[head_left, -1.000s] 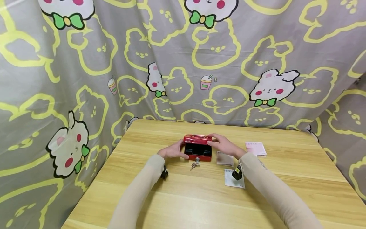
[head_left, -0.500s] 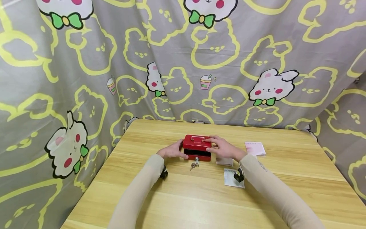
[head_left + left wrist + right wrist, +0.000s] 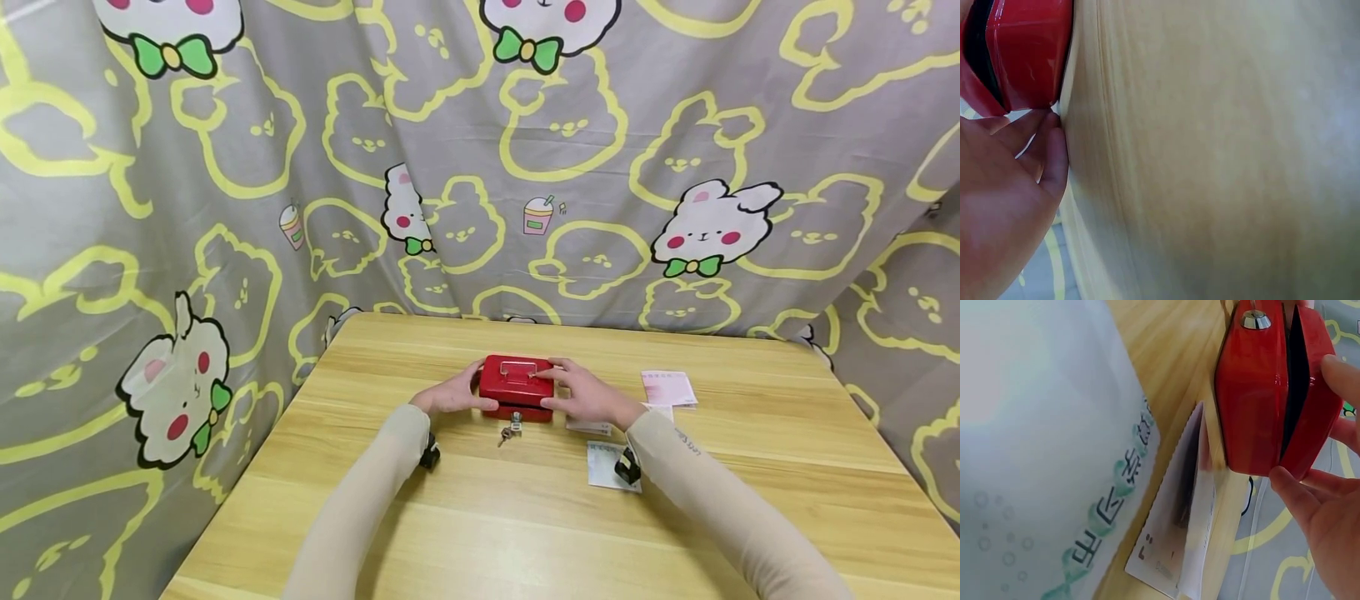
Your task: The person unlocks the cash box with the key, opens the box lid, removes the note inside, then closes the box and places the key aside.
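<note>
A small red metal cash box [image 3: 498,384] sits near the far middle of the table, its handled lid almost down. Along the front and side a dark gap still shows under the lid [image 3: 1317,412]. My left hand [image 3: 452,394] holds the box's left side, thumb at the front corner and fingers behind, as the left wrist view [image 3: 1004,200] also shows. At the right, my right hand [image 3: 587,395] grips the lid between thumb and fingers. Keys [image 3: 506,435] hang from the lock at the front. What lies inside is hidden.
Folded paper slips lie right of the box: a pinkish one [image 3: 670,389] farther off, a pale one [image 3: 587,427] beside the box and a bluish one [image 3: 604,468] under my right wrist. A patterned curtain [image 3: 465,125] hangs behind the wooden table [image 3: 480,525].
The lid has swung down toward the front from a raised position, my right hand moving with it. My left hand has stayed at the box's left side.
</note>
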The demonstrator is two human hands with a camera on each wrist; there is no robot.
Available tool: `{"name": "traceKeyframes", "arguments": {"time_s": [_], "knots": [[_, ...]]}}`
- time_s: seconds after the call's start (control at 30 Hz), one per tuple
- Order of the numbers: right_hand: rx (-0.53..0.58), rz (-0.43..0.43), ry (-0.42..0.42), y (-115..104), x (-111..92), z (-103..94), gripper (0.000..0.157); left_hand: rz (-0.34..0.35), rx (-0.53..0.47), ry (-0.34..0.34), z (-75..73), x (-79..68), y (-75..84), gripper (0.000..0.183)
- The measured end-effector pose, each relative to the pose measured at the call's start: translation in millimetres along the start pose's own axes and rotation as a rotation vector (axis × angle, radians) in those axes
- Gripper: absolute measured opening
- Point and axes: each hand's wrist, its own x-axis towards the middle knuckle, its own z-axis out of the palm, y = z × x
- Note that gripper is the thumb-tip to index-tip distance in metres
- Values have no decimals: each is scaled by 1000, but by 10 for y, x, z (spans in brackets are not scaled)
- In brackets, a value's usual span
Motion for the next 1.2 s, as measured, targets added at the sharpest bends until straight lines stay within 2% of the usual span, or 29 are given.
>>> {"name": "traceKeyframes", "arguments": {"time_s": [0.37,0.6,0.77,0.97,1.2], "knots": [[-14,10,10,-13,-6,35,55,-12,75,7,-2,-6,10,94],[-10,19,2,-15,0,34,55,-20,69,3,2,-31,28,89],[59,55,3,-32,23,11,53,-14,49,8,5,-39,37,85],[118,110,-13,-67,69,-12,70,-14,25,13,7,-45,39,83],[285,185,-38,-83,103,-1,79,-9,13,15,18,-52,42,83]]}}
